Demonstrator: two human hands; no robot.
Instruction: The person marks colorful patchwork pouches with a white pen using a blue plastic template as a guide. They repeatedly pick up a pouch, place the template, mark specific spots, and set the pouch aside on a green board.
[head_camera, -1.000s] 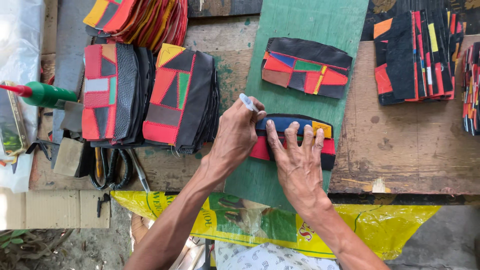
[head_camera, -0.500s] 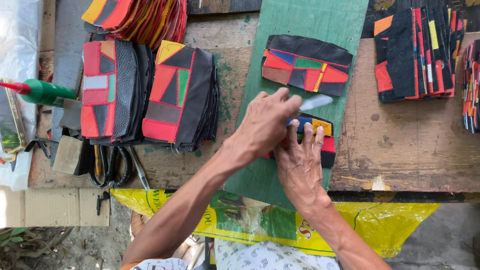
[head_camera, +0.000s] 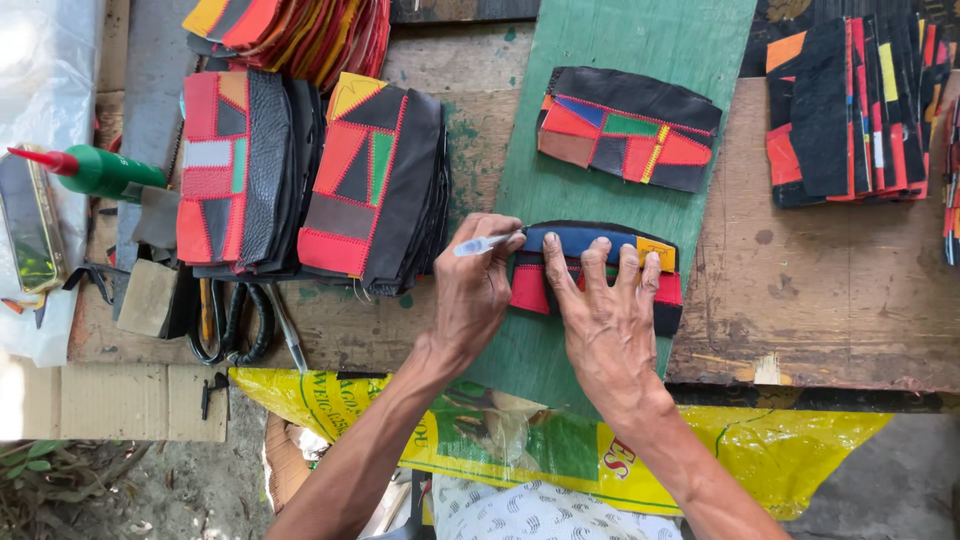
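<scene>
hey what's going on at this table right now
A person is working on a patchwork piece of black, red, blue and yellow material lying on a green board. The right hand presses it flat with spread fingers, while the left hand holds a silver pen at its upper left edge. A second patchwork piece lies above it, and stacks of similar pieces sit to the left.

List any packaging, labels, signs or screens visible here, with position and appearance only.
Printed plastic sack: draped over the bench's near edge below the hands, yellow with green and red print.
Glue bottle: lying at far left, green with a red nozzle.
Clear plastic bag: top left, whitish.
No signs or screens.
</scene>
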